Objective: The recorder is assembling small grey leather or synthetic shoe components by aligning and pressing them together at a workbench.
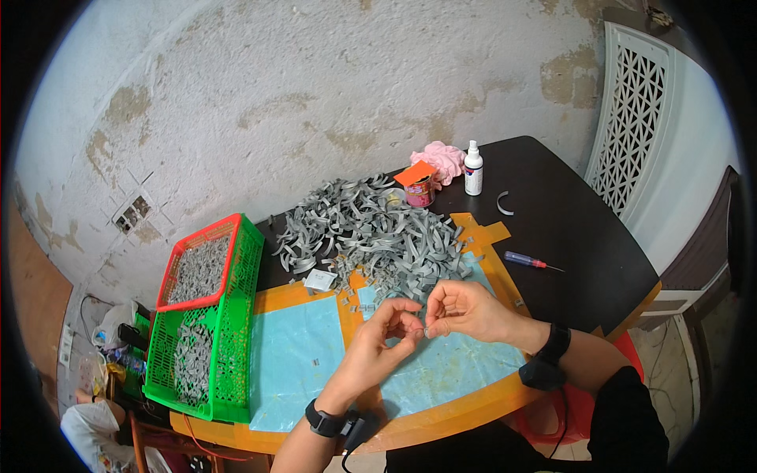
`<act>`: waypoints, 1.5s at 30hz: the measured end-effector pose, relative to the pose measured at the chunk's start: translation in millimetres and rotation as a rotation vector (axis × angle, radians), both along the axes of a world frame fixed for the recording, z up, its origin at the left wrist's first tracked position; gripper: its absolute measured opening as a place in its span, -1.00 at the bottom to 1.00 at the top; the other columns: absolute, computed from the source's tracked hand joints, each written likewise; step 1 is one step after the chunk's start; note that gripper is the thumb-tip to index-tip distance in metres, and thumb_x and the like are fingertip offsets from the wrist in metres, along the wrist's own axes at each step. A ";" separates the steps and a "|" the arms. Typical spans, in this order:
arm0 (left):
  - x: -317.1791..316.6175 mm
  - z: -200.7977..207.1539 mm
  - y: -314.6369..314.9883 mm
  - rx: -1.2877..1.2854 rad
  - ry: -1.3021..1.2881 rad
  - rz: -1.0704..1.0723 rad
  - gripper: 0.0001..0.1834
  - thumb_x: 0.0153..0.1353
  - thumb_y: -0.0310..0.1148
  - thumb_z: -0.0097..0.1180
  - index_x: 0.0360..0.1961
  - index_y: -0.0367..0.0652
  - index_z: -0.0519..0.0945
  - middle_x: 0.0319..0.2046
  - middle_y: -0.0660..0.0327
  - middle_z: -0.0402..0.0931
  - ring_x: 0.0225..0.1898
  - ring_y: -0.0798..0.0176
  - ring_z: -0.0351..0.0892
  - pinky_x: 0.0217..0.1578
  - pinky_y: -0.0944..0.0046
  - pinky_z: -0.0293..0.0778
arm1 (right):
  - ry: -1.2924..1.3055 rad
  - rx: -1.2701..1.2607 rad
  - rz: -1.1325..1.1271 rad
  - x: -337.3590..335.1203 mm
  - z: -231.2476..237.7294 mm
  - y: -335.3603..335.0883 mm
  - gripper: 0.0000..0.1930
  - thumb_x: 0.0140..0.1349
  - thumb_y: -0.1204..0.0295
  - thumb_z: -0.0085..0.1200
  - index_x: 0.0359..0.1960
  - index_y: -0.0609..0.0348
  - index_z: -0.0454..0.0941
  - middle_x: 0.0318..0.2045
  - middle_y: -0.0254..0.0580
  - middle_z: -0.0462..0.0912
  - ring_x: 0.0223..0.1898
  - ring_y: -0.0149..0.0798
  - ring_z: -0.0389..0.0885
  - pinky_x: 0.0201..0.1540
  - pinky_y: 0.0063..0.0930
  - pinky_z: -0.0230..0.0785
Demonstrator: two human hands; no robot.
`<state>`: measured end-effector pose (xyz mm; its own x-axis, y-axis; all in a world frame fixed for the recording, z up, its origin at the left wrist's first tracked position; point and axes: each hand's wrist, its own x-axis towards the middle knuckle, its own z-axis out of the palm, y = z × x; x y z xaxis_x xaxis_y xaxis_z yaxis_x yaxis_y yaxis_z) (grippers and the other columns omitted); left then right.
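Observation:
My left hand point(380, 345) and my right hand point(465, 313) meet over the blue sheet point(441, 374), fingertips pinched close together. Between them shows a tiny pale grey piece point(426, 333), too small to name and partly covered by the fingers. Just beyond the hands lies a large heap of grey strips point(371, 229), some curled, with shorter grey bits at its near side. A few of these small bits point(364, 308) lie loose beside my left hand.
At the left, a red basket point(229, 296) sits tilted on a green basket point(236, 378); both hold small grey pieces. On the dark table point(568, 205) are a screwdriver point(524, 259), a white spray bottle point(473, 169), a can point(419, 193), a pink cloth point(443, 160) and a curved strip point(501, 203). A person's leg point(91, 433) shows at lower left.

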<state>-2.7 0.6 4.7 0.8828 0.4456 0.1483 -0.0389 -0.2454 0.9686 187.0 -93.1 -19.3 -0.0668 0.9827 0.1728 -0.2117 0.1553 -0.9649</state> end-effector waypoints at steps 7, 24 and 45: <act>3.5 -8.9 1.5 -0.012 -0.016 0.110 -0.64 0.20 -0.61 0.07 -0.04 -0.21 0.23 -0.30 0.23 0.47 -0.23 0.41 0.49 -0.11 0.38 0.43 | -0.673 0.308 -0.231 -8.5 21.2 -6.2 -0.82 0.03 0.56 0.27 -0.31 0.24 0.55 -0.37 -0.29 0.59 -0.33 -0.40 0.59 -0.24 -0.54 0.44; 6.4 -7.4 3.8 -0.517 -0.132 0.035 -0.73 0.21 -0.61 0.07 -0.15 -0.18 0.27 -0.29 0.21 0.51 -0.23 0.39 0.54 -0.17 0.36 0.50 | -0.561 0.446 -0.364 -13.8 24.4 -9.9 -0.86 0.02 0.61 0.23 -0.34 0.27 0.59 -0.35 -0.23 0.59 -0.35 -0.36 0.58 -0.35 -0.55 0.44; 6.5 -9.3 0.6 0.016 -0.051 0.179 -0.91 0.12 -0.47 0.24 -0.34 -0.25 0.65 -0.35 0.26 0.51 -0.30 0.43 0.50 -0.28 0.45 0.43 | -0.762 0.620 -0.438 -5.6 18.0 -7.5 -0.80 -0.06 0.57 0.29 -0.34 0.21 0.61 -0.41 -0.21 0.59 -0.38 -0.22 0.59 -0.37 -0.45 0.42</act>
